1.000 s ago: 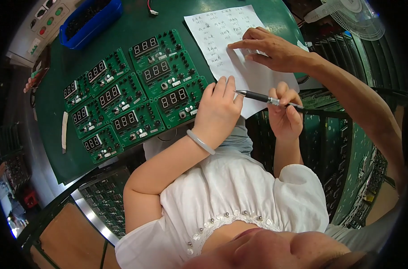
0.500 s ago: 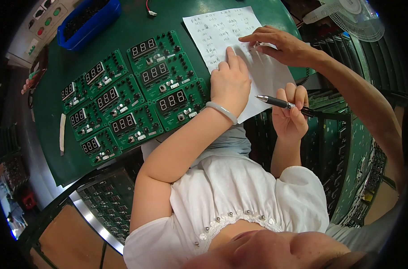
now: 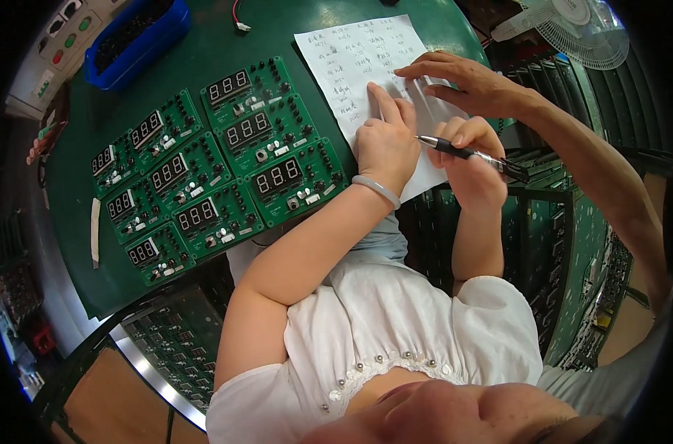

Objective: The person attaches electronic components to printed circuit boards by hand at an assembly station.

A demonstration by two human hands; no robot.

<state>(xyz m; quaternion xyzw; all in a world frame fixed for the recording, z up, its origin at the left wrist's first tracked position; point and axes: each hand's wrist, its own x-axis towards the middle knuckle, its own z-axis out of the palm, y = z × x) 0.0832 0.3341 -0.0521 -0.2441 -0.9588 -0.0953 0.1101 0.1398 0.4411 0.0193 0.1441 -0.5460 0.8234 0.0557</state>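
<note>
A white sheet of paper (image 3: 430,177) with rows of handwriting lies on the green table. My left hand (image 3: 387,146), with a pale bangle at its wrist, rests on the sheet, its index finger stretched toward the writing and other fingers partly bent. In my right hand (image 3: 475,163) is a black-and-silver pen (image 3: 455,150), held over the sheet's right side with its tip pointing left, close to my left hand. From the right, another person's hand (image 3: 466,80) reaches onto the paper, fingers extended.
Several green circuit boards (image 3: 277,176) with three-digit displays lie in rows left of the paper. Behind them stands a blue bin (image 3: 140,44) of small dark parts. A red-wired connector (image 3: 242,26) lies farther back; a fan (image 3: 580,33) stands far right, above racks of boards (image 3: 566,274).
My right hand has brought the pen up and left over the paper, nearer my left hand. My left hand stays on the sheet, and the view has shifted slightly.
</note>
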